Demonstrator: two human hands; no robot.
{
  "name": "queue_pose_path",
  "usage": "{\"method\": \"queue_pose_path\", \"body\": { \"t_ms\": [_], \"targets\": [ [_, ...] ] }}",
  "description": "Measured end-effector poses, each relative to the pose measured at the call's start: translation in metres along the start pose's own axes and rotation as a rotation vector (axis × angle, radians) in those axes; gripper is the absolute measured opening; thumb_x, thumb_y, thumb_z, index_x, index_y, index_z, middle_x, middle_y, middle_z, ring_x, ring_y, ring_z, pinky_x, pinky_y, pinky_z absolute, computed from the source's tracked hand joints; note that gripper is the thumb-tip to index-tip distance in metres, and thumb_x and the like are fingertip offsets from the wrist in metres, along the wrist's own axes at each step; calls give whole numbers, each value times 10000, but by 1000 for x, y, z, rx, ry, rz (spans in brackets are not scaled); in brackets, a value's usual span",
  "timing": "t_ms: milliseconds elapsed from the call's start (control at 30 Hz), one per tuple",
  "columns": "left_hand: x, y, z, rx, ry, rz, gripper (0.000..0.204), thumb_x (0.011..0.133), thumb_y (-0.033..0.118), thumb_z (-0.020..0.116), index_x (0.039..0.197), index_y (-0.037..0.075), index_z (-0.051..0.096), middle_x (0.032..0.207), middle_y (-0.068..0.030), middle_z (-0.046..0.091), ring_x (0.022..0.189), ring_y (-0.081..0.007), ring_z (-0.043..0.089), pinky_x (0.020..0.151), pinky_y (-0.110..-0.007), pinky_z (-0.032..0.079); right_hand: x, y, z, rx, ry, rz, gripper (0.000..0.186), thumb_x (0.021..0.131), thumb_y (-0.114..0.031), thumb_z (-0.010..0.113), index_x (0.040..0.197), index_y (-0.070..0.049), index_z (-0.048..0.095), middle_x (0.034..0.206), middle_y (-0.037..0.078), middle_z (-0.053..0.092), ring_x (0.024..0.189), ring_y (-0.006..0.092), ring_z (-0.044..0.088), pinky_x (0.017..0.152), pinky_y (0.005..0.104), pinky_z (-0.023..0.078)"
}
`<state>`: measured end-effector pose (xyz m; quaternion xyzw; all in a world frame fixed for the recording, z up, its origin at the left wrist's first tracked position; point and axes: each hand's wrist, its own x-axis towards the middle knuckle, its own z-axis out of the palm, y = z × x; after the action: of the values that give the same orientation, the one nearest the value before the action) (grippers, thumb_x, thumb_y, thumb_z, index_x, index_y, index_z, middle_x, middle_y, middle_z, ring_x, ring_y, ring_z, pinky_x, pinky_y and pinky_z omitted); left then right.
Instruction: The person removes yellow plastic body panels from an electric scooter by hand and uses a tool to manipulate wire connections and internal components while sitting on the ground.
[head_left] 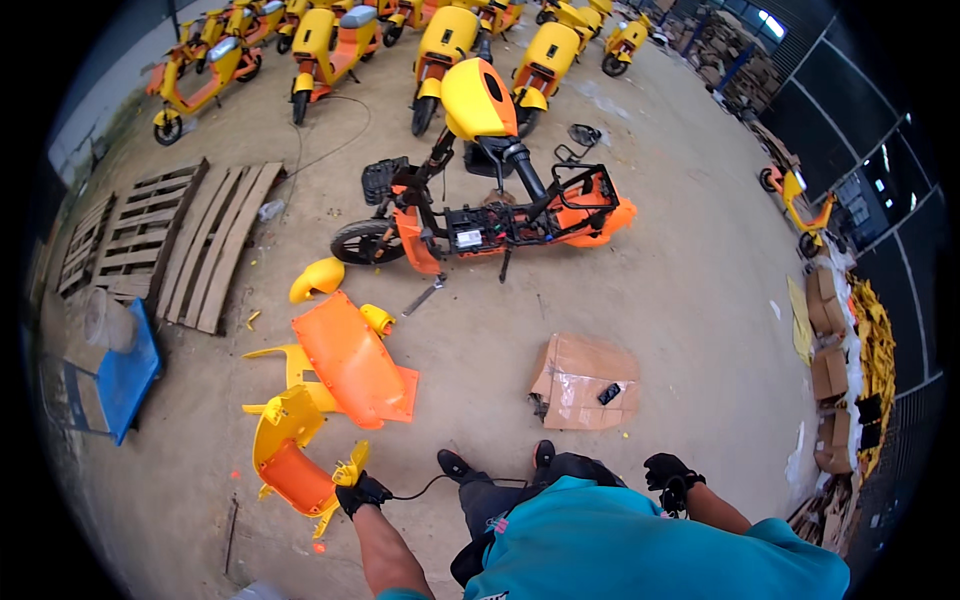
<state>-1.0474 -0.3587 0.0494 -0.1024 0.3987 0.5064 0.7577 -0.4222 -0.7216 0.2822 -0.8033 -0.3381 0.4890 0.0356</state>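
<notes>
My left hand point(362, 492), in a black glove, is closed at the edge of a yellow and orange scooter body panel point(285, 440) standing on the floor. A yellow end piece point(350, 464) of plastic rises beside the fingers. From this hand a thin black cable point(432, 488) runs toward my waist. My right hand point(672, 474), also gloved, is held out at my right side with curled fingers; a small dark thing below it cannot be made out. Ahead stands a partly stripped scooter point(480, 220), its frame and wiring bare and a yellow front cover on top.
Loose orange panel point(355, 355) and yellow fender point(317, 279) lie ahead-left. A flattened cardboard box point(590, 385) bears a dark phone-like device point(609, 394). Wooden pallets point(215, 240) and a blue cart point(130, 370) stand left, parked scooters point(335, 50) far back, cartons point(828, 372) right.
</notes>
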Motion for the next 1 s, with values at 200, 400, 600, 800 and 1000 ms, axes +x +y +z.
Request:
{"method": "queue_pose_path", "body": {
  "t_ms": [200, 400, 600, 800, 1000],
  "targets": [
    [37, -3, 55, 230, 411, -49, 289, 870, 412, 438, 825, 154, 561, 588, -24, 467, 398, -216, 409, 379, -328, 333, -51, 1, 16, -225, -2, -14, 435, 685, -168, 748, 1059, -10, 589, 842, 92, 677, 756, 202, 678, 673, 339, 548],
    [72, -15, 63, 351, 383, -210, 338, 865, 327, 363, 943, 88, 589, 650, -127, 559, 485, -305, 526, 434, -421, 428, -71, 12, 35, -313, 49, 46, 418, 697, -146, 750, 1074, -47, 597, 803, 35, 669, 706, 163, 666, 679, 311, 538],
    [112, -38, 29, 379, 215, -357, 426, 832, 497, 382, 854, 112, 562, 570, -87, 485, 477, -259, 496, 422, -380, 391, -94, -12, 52, -394, 35, 97, 453, 607, -168, 789, 1004, -43, 611, 805, 56, 682, 777, 217, 662, 728, 338, 517],
    [139, -69, 95, 376, 131, -202, 387, 929, 335, 493, 1162, 27, 512, 1129, -156, 569, 1023, -282, 590, 875, -387, 503, -97, -38, 67, -221, 6, 243, 341, 714, -133, 741, 1007, -27, 603, 807, 70, 676, 721, 205, 662, 666, 329, 537],
    [165, -101, 62, 1043, -288, -228, 193, 769, 212, 683, 812, 55, 580, 736, -97, 652, 679, -239, 655, 591, -361, 531, -54, -21, 53, 573, 165, 331, 362, 670, -205, 760, 947, -40, 596, 803, 68, 652, 743, 238, 650, 687, 352, 521]
  ]
}}
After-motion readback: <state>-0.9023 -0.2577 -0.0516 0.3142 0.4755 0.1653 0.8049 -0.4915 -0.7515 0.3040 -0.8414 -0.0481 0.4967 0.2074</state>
